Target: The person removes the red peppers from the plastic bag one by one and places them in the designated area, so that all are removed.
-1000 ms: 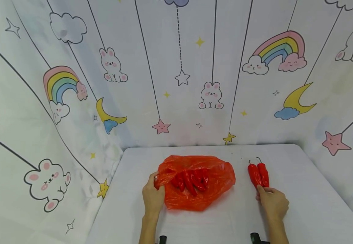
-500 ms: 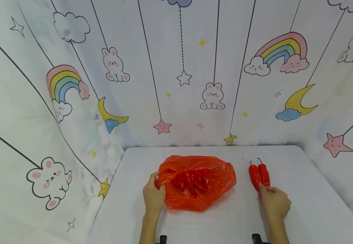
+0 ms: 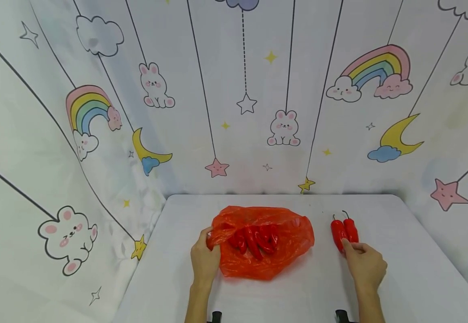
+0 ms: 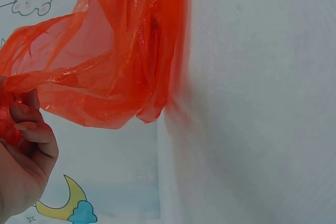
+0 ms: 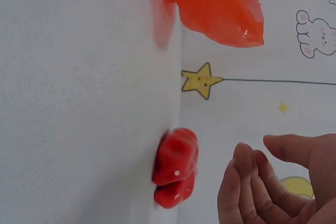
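Observation:
My left hand (image 3: 205,258) grips the gathered left edge of a red plastic bag (image 3: 296,240), its fingers curled round the film in the left wrist view. The bag lies with its mouth spread, and several red chili peppers (image 3: 253,242) show inside. To the right, two more red chili peppers (image 3: 338,232) rest side by side on the table, stems pointing away from me. Just on the near side of them hovers my right hand (image 3: 366,267). In the right wrist view its fingers (image 5: 257,192) and thumb are parted, holding nothing, away from the peppers' blunt ends.
A white table (image 3: 274,300) carries everything. Behind and beside it hangs a pale cloth (image 3: 193,89) printed with rainbows, bunnies, moons and stars. Below each hand a dark wrist-worn piece (image 3: 342,316) shows at the bottom edge of the head view.
My right hand has let go of the two chili peppers and drawn slightly back from them. The left hand keeps its grip on the bag. The head view has shifted a little.

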